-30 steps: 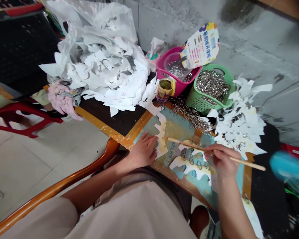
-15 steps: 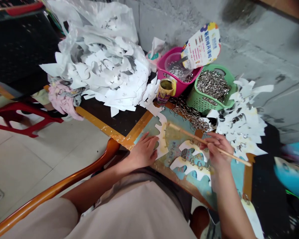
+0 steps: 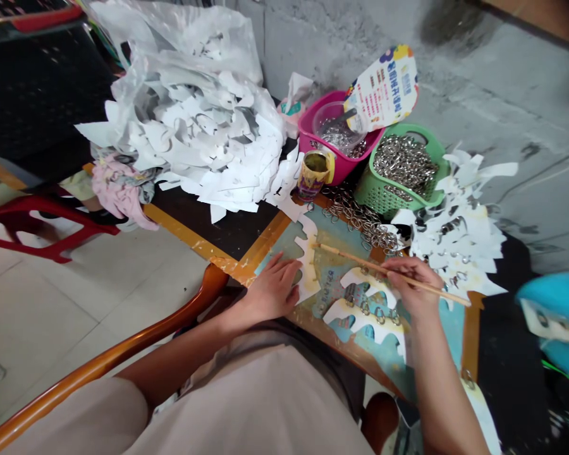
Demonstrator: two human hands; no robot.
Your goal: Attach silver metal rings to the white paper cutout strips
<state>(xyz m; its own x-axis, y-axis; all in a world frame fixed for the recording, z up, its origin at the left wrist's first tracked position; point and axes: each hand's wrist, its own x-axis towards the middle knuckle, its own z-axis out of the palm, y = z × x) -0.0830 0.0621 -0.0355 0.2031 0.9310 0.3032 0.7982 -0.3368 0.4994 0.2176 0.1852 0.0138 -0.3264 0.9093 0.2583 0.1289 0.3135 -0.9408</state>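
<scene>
My left hand (image 3: 275,287) lies flat with fingers apart, its fingertips at the left edge of a white cut-out piece (image 3: 308,256) with a scalloped side and yellowish smears. In my right hand (image 3: 416,281) is a long, thin wooden brush (image 3: 360,260), gripped along its handle. The brush tip meets or hovers just over the smeared edge of that piece; contact is hard to tell. Between the hands and nearer me, two white cut-outs (image 3: 367,321) carry metal rings along their edges. Beyond them stands a small open can (image 3: 315,169) with yellowish residue.
A big heap of white cut-outs (image 3: 208,139) spills from a plastic bag at the back left. Pink (image 3: 346,165) and green (image 3: 384,189) baskets hold metal rings, with loose rings (image 3: 360,221) before them. More ringed cut-outs (image 3: 474,234) pile up at right. A wooden chair arm (image 3: 123,354) curves beside my left arm.
The brush tip has come slightly toward me along the white piece's edge, and my right hand has tilted the handle a little. My left hand stays in place.
</scene>
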